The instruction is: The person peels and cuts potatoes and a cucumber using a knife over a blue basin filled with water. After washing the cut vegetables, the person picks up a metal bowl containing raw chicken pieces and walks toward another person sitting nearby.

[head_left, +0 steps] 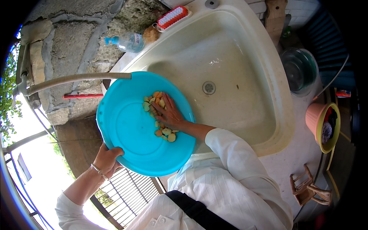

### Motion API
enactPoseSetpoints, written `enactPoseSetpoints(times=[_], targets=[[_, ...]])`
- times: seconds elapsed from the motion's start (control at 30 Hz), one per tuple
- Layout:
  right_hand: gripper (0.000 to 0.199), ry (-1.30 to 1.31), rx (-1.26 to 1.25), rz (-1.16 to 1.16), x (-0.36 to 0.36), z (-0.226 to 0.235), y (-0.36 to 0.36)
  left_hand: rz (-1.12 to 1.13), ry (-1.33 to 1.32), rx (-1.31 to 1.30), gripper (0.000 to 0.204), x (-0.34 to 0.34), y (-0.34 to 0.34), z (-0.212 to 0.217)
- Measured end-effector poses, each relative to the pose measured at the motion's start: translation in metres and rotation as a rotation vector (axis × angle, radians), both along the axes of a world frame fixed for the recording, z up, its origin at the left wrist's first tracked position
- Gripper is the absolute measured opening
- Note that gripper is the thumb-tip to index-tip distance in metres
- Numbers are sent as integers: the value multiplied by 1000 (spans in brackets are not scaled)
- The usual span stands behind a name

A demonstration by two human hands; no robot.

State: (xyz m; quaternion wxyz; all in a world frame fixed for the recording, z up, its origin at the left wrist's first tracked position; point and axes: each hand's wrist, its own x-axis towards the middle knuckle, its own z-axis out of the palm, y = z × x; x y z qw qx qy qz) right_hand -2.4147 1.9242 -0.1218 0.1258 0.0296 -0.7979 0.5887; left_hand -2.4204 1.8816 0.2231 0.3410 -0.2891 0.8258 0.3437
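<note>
A wide turquoise plastic basin (134, 126) is tilted over the left edge of a cream sink (245, 96). My left hand (109, 155) grips its near-left rim, thumb on top and fingers hidden beneath. Inside the basin, my right hand (170, 113) lies with its fingers spread over chopped pale-yellow and orange chunks (167, 133), which look like root vegetable. They gather on the basin's right side, some partly covered by the hand. The end of a ribbed grey hose (82, 78) reaches over the basin's far-left rim; no water flow can be made out.
On the sink's back ledge are a blue pump bottle (132, 42), a brown scrubber (151, 34) and a red-and-white brush (173, 18). To the right stand a clear tub (299, 73), a pink-and-yellow bucket (316, 122) and a small wooden stool (308, 188). A stone wall (73, 42) rises at far left.
</note>
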Motion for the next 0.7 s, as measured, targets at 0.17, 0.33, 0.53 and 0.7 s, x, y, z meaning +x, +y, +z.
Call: enactPoseSetpoints(times=[0.17, 0.33, 0.53, 0.7], targets=[[58, 17, -9, -4, 2, 4, -7, -19, 41, -37, 59, 8, -5, 2], [56, 30, -24, -5, 6, 12, -15, 15, 13, -15, 69, 13, -22, 7], [57, 37, 1, -13, 16, 22, -38, 10, 10, 8, 67, 26, -49, 18], [58, 28, 105, -47, 24, 45, -41, 8, 17, 92, 67, 35, -89, 38]])
